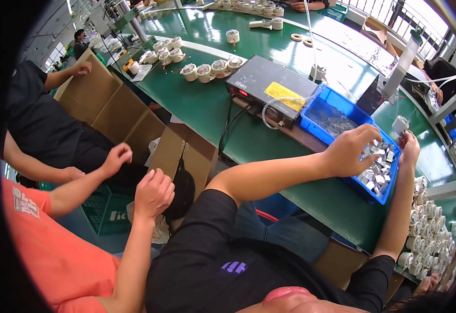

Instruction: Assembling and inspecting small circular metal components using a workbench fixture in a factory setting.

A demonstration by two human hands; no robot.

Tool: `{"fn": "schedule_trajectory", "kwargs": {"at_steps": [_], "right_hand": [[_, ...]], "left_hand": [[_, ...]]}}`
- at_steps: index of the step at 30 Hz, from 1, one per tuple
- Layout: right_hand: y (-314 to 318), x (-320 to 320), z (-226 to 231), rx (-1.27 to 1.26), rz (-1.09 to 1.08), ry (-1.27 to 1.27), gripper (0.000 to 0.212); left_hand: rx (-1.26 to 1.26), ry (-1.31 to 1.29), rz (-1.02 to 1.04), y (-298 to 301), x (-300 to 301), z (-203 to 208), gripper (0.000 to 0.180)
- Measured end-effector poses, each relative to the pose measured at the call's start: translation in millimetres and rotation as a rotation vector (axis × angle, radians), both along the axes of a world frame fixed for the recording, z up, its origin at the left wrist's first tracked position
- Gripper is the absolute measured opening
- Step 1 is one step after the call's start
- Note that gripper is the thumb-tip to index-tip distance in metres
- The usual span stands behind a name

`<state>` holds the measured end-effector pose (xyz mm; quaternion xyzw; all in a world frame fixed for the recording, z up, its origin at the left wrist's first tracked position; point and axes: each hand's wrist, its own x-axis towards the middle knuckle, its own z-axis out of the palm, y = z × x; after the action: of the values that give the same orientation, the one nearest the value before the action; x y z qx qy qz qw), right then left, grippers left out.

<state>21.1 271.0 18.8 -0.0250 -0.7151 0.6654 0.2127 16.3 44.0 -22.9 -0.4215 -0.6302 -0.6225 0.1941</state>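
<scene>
My left hand (pixel 349 152) hovers over a blue plastic bin (pixel 305 121), its thumb and fingers apart and curved, with nothing visible between them. Below it, small silvery metal pieces (pixel 378 176) fill the bin's nearer part. Thin clear or greyish pieces (pixel 332 124) lie in its farther part. At the bin's right side, my right hand (pixel 409 150) is closed on a small white cylindrical motor part (pixel 400 124), raised above the green table. Something reddish shows at my fingertips, too small to make out.
A black control box (pixel 270 83) with a yellow label and cables stands left of the bin. Many white motor parts (pixel 425 235) crowd the right; more (pixel 212 69) sit at the upper left. A co-worker's hand (pixel 154 194) and cardboard boxes (pixel 186 151) are left of me.
</scene>
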Motion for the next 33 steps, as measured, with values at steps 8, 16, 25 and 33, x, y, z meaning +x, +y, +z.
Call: {"fn": "schedule_trajectory", "kwargs": {"at_steps": [8,16,25,33], "right_hand": [[21,-13,-5,0.511,-0.107,-0.333,0.044],[149,24,10,1.002,-0.239,-0.768,0.055],[175,39,13,0.917,-0.208,-1.273,0.048],[167,41,16,0.962,-0.199,-1.312,0.046]], "left_hand": [[-0.05,0.157,-0.052,7,-5,-8,0.04],[-0.109,0.316,-0.146,2,0,-8,0.029],[-0.109,0.391,-0.157,2,8,-2,0.021],[-0.128,0.386,-0.156,-3,3,-2,0.02]]}}
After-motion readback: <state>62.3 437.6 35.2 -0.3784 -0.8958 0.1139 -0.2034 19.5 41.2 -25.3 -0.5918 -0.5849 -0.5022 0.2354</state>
